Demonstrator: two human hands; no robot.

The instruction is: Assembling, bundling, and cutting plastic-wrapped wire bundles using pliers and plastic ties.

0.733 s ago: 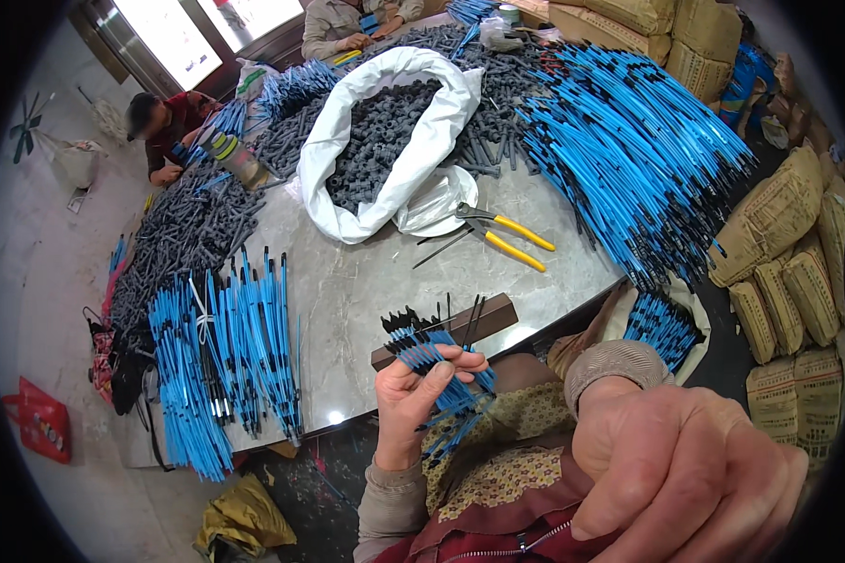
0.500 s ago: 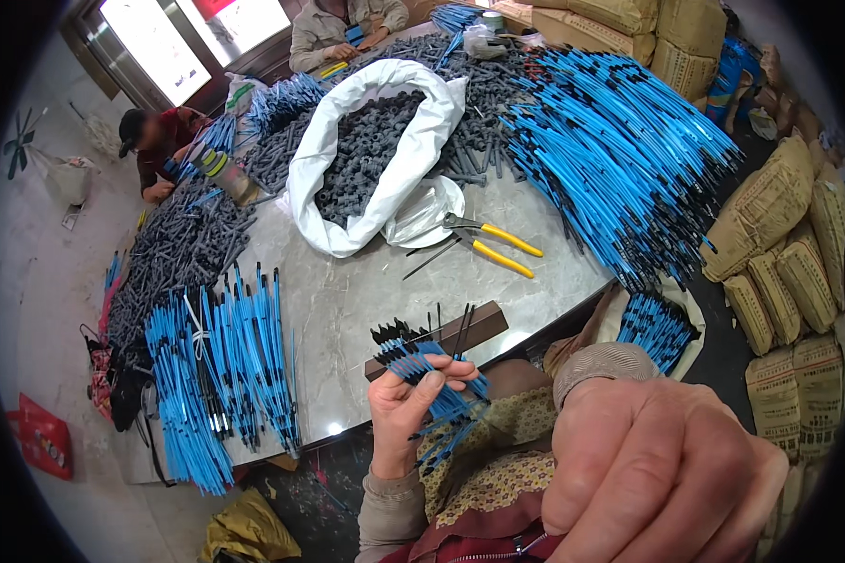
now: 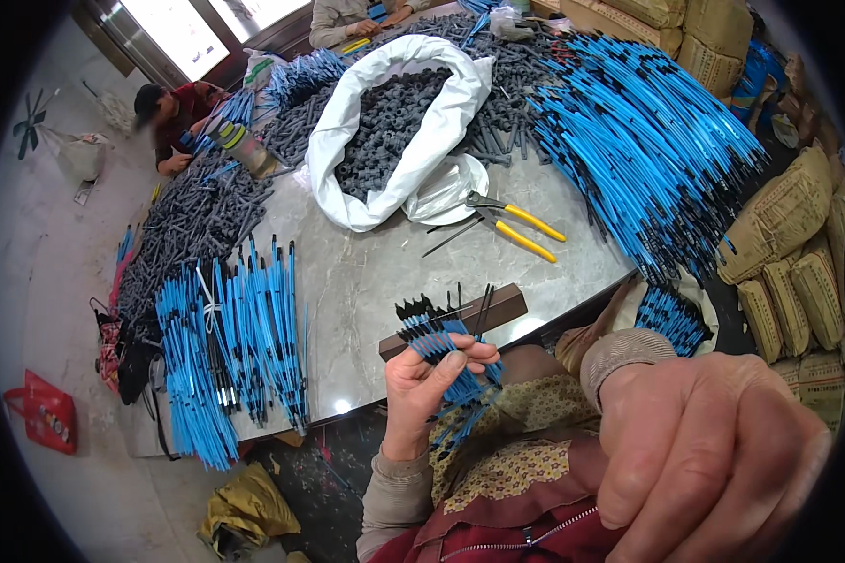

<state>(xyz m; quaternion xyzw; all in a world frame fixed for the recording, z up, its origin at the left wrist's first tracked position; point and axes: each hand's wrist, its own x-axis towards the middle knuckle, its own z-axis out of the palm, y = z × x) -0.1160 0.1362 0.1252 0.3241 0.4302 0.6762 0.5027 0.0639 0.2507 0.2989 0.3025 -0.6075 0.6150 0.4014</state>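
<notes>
My left hand (image 3: 417,389) is closed around a small fanned bundle of thin blue tubes with black tips (image 3: 431,338), held over the table's near edge. A couple of thin black rods stick up beside its fingers. Very close to the camera on the right, my right hand (image 3: 709,450) has its fingers curled together; whatever they hold, if anything, is hidden. Just behind the left hand a dark brown bar (image 3: 509,310) lies on the table. Beyond it rest pliers with yellow handles (image 3: 526,230) and a thin dark rod.
A white sack (image 3: 333,150) of dark grey plastic parts (image 3: 394,127) stands mid-table. Blue tubes are piled at right (image 3: 648,141) and left (image 3: 235,347). Loose grey parts cover the far side, where two people work. Brown paper sacks (image 3: 779,220) are stacked at right.
The whole view has shifted, so the table and its things appear slightly more right and higher. My left hand keeps its hold on the blue tubes; my right hand stays curled near the camera.
</notes>
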